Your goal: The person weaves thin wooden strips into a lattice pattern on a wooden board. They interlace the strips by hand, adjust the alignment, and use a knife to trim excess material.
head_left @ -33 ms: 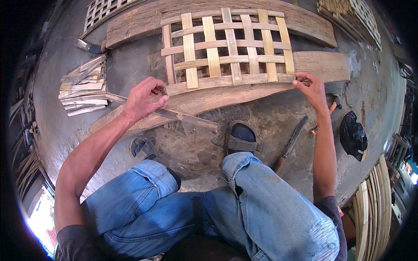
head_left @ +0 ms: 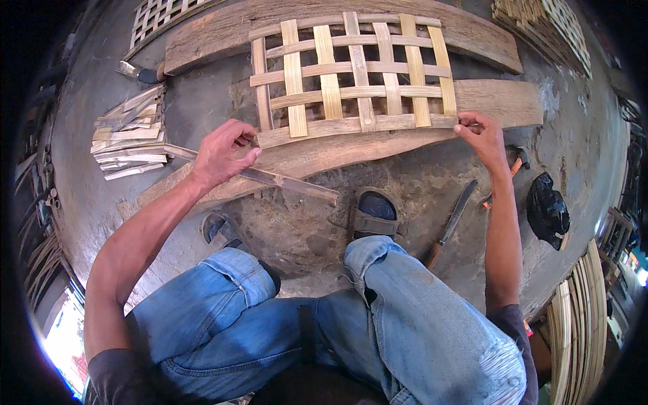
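Left hand [head_left: 223, 152] and right hand [head_left: 480, 133] are pinching shut on opposite ends of the nearest strip [head_left: 358, 125] of the woven bamboo lattice [head_left: 351, 74] — no change visible between frames — seating underway.

one woven lattice [head_left: 351, 74], two planks [head_left: 499, 101], one knife [head_left: 453, 219]

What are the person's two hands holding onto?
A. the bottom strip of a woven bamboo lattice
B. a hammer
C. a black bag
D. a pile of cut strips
A: the left hand and the right hand each pinch an end of the lowest strip of the woven bamboo lattice, which lies on wooden planks; the knife and black bag lie untouched on the ground.
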Motion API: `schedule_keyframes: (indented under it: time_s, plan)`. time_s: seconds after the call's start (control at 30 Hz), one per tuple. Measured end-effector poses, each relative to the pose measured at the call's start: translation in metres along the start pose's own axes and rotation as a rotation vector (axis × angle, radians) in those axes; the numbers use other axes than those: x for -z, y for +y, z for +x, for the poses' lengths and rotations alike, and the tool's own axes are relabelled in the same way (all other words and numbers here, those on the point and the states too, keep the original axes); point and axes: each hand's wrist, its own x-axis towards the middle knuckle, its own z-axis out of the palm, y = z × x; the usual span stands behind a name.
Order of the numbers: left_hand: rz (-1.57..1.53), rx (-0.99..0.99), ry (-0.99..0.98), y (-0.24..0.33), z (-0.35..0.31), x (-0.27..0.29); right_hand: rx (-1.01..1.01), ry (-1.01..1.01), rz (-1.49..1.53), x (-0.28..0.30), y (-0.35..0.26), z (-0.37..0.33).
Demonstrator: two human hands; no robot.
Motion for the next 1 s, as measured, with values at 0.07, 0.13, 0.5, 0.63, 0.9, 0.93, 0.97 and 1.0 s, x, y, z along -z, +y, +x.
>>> schedule_keyframes:
  time_s: [0.07, 0.13, 0.5, 0.63, 0.9, 0.93, 0.97, 1.0]
  plan:
    - [0.005, -0.017, 0.007, -0.001, 0.003, -0.001, 0.018, 0.004, 0.002, 0.002, 0.004, 0.004]
    - [0.017, -0.029, 0.005, -0.002, 0.005, 0.0, 0.022, -0.008, 0.01, 0.003, 0.007, 0.007]
    - [0.053, -0.019, -0.011, -0.002, 0.005, 0.001, -0.018, -0.028, -0.063, 0.002, -0.005, 0.007]
    - [0.047, -0.017, -0.009, 0.001, 0.005, 0.002, -0.002, -0.033, -0.035, 0.004, -0.003, 0.007]
    - [0.006, -0.017, -0.003, 0.004, 0.004, 0.002, 0.05, -0.001, -0.085, 0.006, 0.0, 0.009]
    - [0.001, -0.015, -0.004, 0.003, 0.004, 0.003, 0.035, 0.027, -0.063, 0.006, -0.002, 0.007]
    - [0.043, -0.026, -0.004, 0.001, 0.002, 0.005, 0.021, 0.055, -0.042, 0.004, -0.004, 0.004]
    - [0.083, -0.037, -0.006, 0.0, 0.001, 0.009, 0.058, 0.162, -0.079, 0.001, -0.004, -0.001]
